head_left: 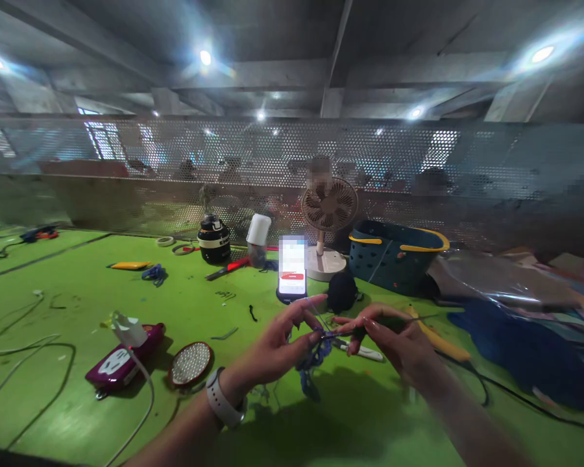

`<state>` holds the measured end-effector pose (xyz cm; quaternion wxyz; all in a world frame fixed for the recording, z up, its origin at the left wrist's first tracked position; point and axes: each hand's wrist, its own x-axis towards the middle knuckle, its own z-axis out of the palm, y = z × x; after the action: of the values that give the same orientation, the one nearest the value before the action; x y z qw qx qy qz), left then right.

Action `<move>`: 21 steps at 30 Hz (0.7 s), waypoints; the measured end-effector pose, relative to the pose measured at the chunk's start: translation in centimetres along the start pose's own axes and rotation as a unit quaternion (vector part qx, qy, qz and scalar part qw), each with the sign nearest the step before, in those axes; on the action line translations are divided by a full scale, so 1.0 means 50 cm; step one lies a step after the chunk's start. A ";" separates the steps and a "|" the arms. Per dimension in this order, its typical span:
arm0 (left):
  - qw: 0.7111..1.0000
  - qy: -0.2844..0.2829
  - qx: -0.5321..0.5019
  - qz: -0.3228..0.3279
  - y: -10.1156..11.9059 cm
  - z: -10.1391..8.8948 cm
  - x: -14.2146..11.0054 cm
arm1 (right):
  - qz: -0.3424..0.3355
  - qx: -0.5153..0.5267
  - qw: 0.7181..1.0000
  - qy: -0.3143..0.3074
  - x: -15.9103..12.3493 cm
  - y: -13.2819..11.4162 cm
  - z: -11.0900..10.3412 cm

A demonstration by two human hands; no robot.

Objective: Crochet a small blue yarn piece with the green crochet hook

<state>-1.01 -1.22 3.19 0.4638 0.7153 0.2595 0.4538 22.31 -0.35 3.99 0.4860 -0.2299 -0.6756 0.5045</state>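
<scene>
My left hand [279, 344] pinches a small piece of blue crochet work [316, 355] that hangs below my fingers, with a thin strand of yarn over my raised forefinger. My right hand [394, 340] is closed round a crochet hook [343, 335] whose tip meets the blue work between both hands. A dark ball of yarn [341, 292] lies just beyond my hands on the green table [78, 292]. A white watch sits on my left wrist.
A lit phone [292, 267] stands propped behind the hands, beside a small beige fan [329, 214] and a dark blue basket [394, 254]. A purple power strip [124, 357], a round mirror [191, 363], cables, scissors and dark blue fabric [525, 350] lie around.
</scene>
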 end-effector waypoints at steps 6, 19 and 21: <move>0.999 0.035 0.025 0.032 0.008 0.008 0.000 | -0.009 -0.057 0.998 0.021 0.001 -0.015 0.001; 0.955 0.110 -0.264 -0.085 -0.008 0.050 0.006 | -0.352 -0.491 0.795 0.050 -0.016 0.056 0.049; 0.937 0.091 -0.327 -0.083 -0.019 0.058 0.005 | -0.371 -0.532 0.758 0.062 -0.023 0.058 0.051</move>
<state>1.70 -1.86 1.97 0.6825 0.4559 0.1958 0.5367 20.02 -1.31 0.80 0.4751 -0.2133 -0.8363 -0.1717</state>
